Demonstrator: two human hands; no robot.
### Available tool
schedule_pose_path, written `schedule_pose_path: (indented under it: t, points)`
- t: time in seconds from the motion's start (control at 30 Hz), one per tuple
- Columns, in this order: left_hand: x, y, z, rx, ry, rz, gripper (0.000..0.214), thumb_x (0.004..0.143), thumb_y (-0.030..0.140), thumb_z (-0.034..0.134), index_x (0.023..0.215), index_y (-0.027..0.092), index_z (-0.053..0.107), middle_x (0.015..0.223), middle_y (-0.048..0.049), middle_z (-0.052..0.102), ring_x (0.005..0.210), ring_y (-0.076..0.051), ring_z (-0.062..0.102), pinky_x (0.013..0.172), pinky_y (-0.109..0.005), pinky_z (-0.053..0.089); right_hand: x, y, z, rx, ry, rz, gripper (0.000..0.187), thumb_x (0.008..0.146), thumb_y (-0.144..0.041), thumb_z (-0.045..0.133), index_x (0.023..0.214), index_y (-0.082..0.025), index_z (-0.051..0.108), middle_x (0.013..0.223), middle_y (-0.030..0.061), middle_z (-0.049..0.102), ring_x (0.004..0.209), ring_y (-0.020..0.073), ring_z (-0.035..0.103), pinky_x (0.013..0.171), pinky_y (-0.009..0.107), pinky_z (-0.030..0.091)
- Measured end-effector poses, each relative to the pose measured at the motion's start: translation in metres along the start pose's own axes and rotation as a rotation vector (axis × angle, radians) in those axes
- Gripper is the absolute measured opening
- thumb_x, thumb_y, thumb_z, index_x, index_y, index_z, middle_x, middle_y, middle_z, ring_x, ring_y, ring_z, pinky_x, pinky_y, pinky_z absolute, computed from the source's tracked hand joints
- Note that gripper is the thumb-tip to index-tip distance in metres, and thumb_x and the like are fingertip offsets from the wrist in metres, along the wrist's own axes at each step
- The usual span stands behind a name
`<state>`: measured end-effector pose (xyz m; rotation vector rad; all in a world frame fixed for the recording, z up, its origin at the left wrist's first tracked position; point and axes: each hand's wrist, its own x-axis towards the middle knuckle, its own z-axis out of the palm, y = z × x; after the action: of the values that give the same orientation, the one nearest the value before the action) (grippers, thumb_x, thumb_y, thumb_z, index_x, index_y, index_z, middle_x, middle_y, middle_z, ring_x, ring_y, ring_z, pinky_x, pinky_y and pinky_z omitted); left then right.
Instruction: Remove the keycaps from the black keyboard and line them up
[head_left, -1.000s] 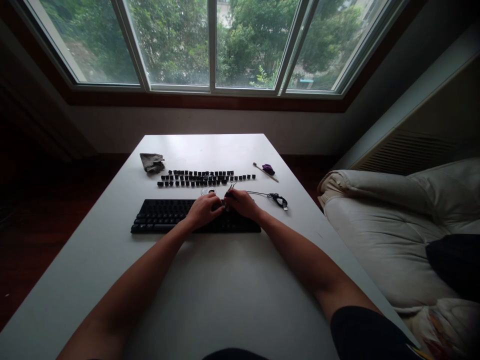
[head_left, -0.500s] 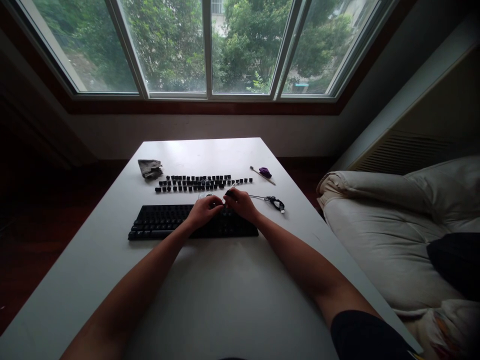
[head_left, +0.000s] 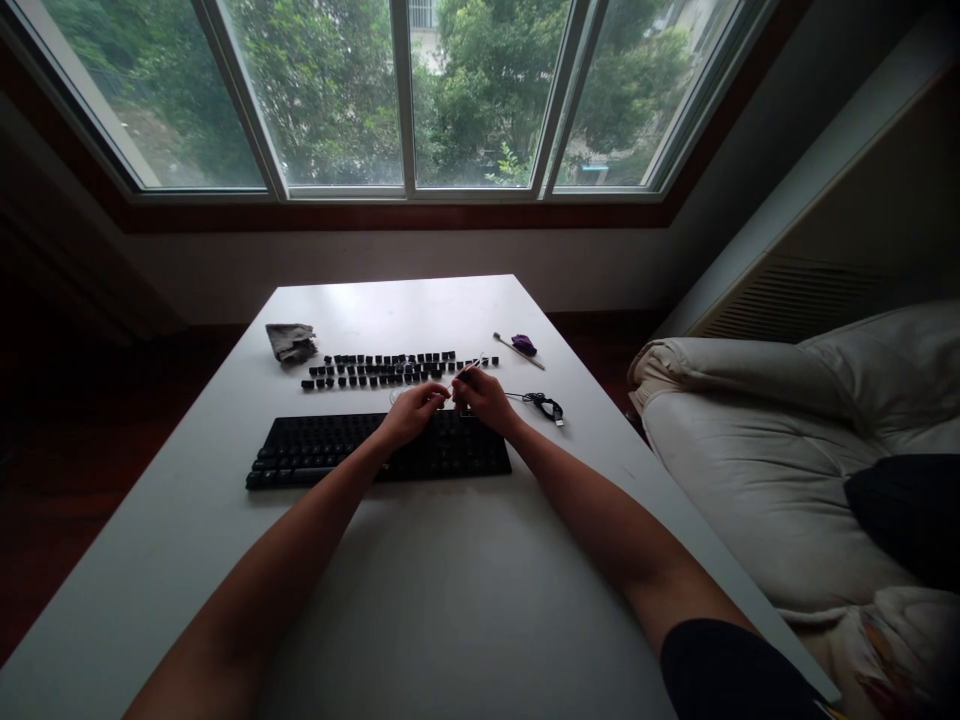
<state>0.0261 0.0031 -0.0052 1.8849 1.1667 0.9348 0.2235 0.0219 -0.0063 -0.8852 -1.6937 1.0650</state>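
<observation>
A black keyboard (head_left: 330, 458) lies across the white table (head_left: 450, 600). Both hands hover over its far right part, fingertips close together. My right hand (head_left: 486, 398) is closed on a thin light stick-like tool (head_left: 466, 371) that points up and away. My left hand (head_left: 409, 412) is pinched right beside it; what its fingers hold is too small to make out. Just beyond the keyboard, several loose black keycaps (head_left: 390, 367) lie in rows.
A crumpled grey cloth (head_left: 289, 341) lies at the far left of the table. At the far right are a purple item with a stick (head_left: 522, 347) and a black cable (head_left: 544, 405). A white cushioned seat (head_left: 795, 450) stands right of the table. Windows fill the back wall.
Both hands have lifted slightly off the keyboard and moved toward the keycap rows. The thin tool now points further up. The camera has shifted a little to the right.
</observation>
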Motion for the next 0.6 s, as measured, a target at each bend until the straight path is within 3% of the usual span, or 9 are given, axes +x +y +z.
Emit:
schedule_pose_path:
  t: [0.17, 0.33, 0.6]
  points:
    - [0.005, 0.004, -0.004, -0.291, -0.074, -0.077, 0.034, 0.093, 0.046, 0.055, 0.104, 0.017, 0.069, 0.09, -0.0052, 0.07, 0.074, -0.014, 0.064, 0.071, -0.027, 0.05, 0.005, 0.001, -0.006, 0.095, -0.04, -0.048, 0.035, 0.09, -0.054, 0.061, 0.09, -0.02, 0.054, 0.074, 0.0005, 0.066, 0.056, 0.0135, 0.064, 0.055, 0.028, 0.054]
    - [0.006, 0.012, -0.012, -0.398, -0.146, -0.15, 0.027, 0.088, 0.043, 0.062, 0.098, 0.018, 0.067, 0.099, -0.0055, 0.07, 0.077, -0.014, 0.065, 0.067, -0.024, 0.048, 0.007, 0.002, -0.01, 0.118, -0.109, -0.05, 0.035, 0.088, -0.053, 0.064, 0.092, -0.019, 0.055, 0.074, 0.0007, 0.066, 0.058, 0.0139, 0.065, 0.058, 0.029, 0.055]
    - [0.007, 0.005, -0.007, -0.631, -0.122, -0.218, 0.039, 0.084, 0.048, 0.07, 0.108, 0.019, 0.067, 0.093, -0.0055, 0.067, 0.076, -0.012, 0.06, 0.069, -0.024, 0.047, 0.01, -0.009, -0.014, 0.291, -0.132, -0.008, 0.04, 0.086, -0.056, 0.067, 0.093, -0.02, 0.052, 0.076, 0.0008, 0.066, 0.059, 0.0148, 0.066, 0.057, 0.03, 0.056]
